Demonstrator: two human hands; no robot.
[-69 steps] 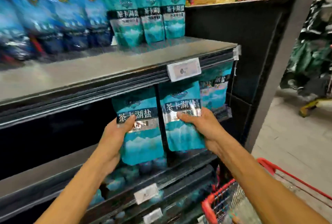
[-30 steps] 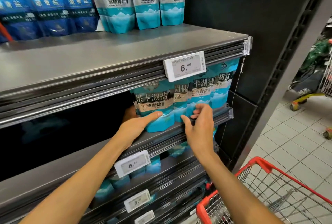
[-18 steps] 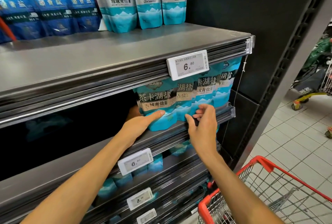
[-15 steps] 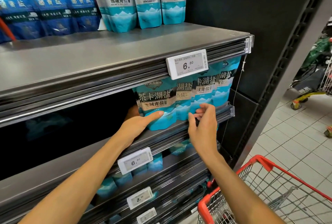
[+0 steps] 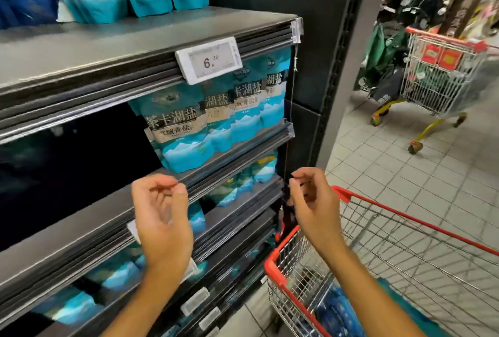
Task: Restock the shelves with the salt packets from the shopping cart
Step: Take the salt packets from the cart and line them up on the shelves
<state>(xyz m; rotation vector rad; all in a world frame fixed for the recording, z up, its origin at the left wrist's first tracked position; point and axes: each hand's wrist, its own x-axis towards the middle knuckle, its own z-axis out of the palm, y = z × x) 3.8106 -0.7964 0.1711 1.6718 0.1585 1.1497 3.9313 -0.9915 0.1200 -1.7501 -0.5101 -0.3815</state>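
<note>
Both hands empty, fingers loosely curled: left hand (image 5: 162, 218), right hand (image 5: 310, 209), just off the shelf (image 5: 81, 223). Salt packets (image 5: 186, 131) upright on it; more in the cart (image 5: 334, 312). Soft, likely heavy pouches: grip the sides, not the top seal.

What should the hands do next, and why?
Probably reach down into the red cart for more salt. Both hands, left hand and right hand, hold nothing, the teal packets already stand on the shelf, and blue bags remain in the cart.
</note>
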